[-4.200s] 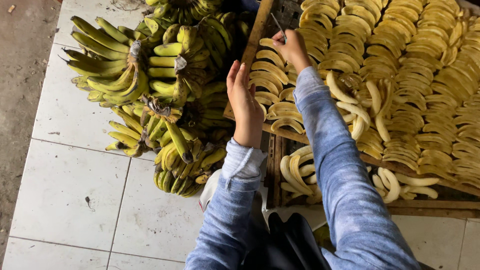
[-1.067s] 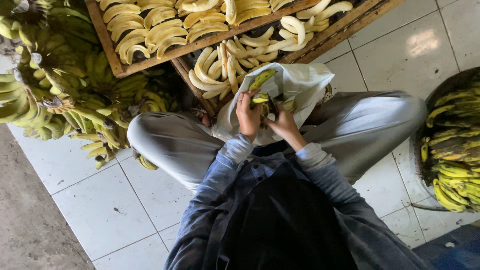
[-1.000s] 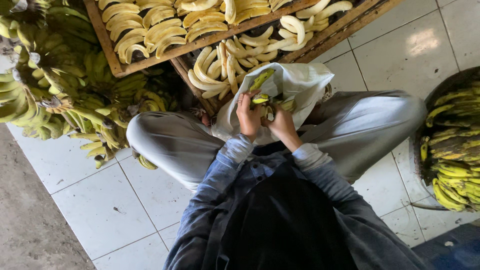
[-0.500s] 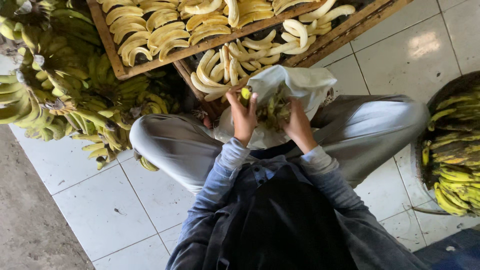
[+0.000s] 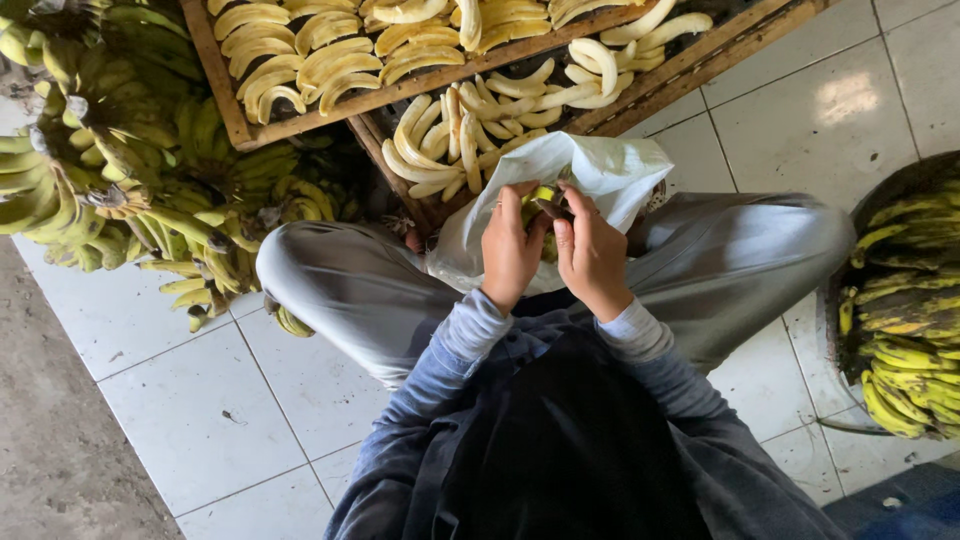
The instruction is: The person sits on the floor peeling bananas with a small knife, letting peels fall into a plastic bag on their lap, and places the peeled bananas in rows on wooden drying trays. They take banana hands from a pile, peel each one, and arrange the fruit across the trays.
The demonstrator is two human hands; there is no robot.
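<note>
The banana (image 5: 541, 199) sat between both grips over the bag (image 5: 600, 175), its long axis hidden: left hand (image 5: 512, 250) closed on it, right hand (image 5: 590, 255) curled alongside, equally near.

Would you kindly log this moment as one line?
left hand: on banana | right hand: on banana | white bag: beneath | peeled bananas: in wooden tray

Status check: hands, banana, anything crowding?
Left hand and right hand both gripping a banana over white bag. Tray of peeled bananas close ahead, not blocking.
</note>
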